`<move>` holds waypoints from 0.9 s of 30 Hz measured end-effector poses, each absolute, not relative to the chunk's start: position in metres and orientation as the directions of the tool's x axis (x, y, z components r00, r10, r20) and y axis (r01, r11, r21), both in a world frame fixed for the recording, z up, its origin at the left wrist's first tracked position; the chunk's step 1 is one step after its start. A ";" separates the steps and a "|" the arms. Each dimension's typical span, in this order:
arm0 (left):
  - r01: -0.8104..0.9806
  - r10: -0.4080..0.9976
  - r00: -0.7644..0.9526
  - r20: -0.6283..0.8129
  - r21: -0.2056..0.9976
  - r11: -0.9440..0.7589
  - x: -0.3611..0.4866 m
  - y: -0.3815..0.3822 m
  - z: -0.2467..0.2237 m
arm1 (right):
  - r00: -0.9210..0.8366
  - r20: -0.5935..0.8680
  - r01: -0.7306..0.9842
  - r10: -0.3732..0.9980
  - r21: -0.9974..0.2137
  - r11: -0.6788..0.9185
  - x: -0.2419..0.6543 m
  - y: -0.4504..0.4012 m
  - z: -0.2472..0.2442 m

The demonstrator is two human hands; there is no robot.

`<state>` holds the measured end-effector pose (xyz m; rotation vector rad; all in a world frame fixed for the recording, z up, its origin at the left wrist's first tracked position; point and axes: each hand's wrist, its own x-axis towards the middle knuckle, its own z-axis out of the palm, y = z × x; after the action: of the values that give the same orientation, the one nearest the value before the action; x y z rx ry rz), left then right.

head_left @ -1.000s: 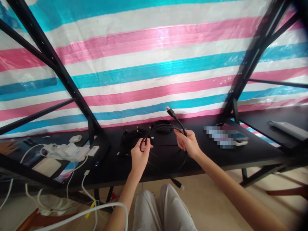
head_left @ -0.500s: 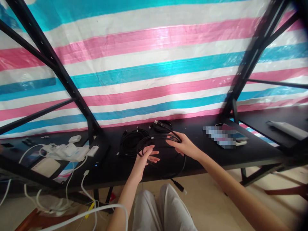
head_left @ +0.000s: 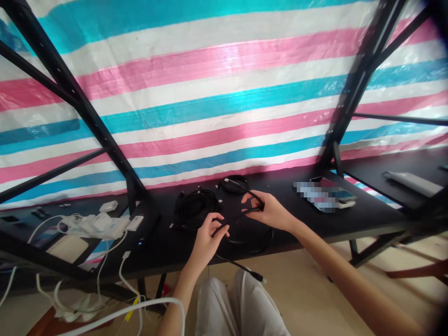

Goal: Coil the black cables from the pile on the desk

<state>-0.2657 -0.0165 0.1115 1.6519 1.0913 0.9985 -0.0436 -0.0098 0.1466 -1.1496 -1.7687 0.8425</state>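
Note:
My right hand [head_left: 264,210] is closed round a black cable [head_left: 273,238] with a metal plug pointing away to the upper left. The cable hangs in a loose loop below that hand. My left hand [head_left: 210,238] pinches another stretch of the same cable between thumb and fingers. A second plug end [head_left: 257,276] dangles past the table's front edge, above my knees. Behind my left hand lies a large bundle of coiled black cables [head_left: 196,208] with several pale plug tips. A smaller black coil [head_left: 235,183] rests farther back, partly behind the held plug.
The black table [head_left: 168,259] has slanted metal frame legs [head_left: 94,121] at both sides. On the left sits a white power strip [head_left: 101,226] with chargers and white cords. Phones [head_left: 345,196] lie on the right, and striped sheeting [head_left: 224,102] hangs behind.
The coil held between my hands has come down into a loose hanging loop. My left hand has gone from spread fingers to a pinch on the cable. The dangling plug has shifted slightly left.

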 end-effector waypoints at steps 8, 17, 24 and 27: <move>0.281 0.932 0.130 0.339 0.889 -0.362 -0.267 -0.029 0.134 | -0.440 0.288 0.352 0.851 -0.816 0.458 -0.039 -0.020 0.165; -0.202 0.970 0.196 0.143 0.974 -0.103 -0.257 -0.031 0.137 | -0.503 0.234 0.100 0.832 -0.941 0.324 -0.045 -0.024 0.174; -0.426 0.999 0.005 0.053 0.904 -0.046 -0.264 -0.016 0.129 | -0.448 0.290 0.125 0.846 -0.916 0.381 -0.041 -0.010 0.170; -0.475 0.999 0.036 0.030 0.880 -0.009 -0.271 -0.011 0.127 | -0.307 0.303 0.212 0.902 -0.902 0.376 -0.033 -0.002 0.168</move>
<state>-0.2710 -0.0113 0.1271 0.8717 0.7997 1.3869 -0.0331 -0.0024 0.1683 -0.9827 -1.7539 0.9830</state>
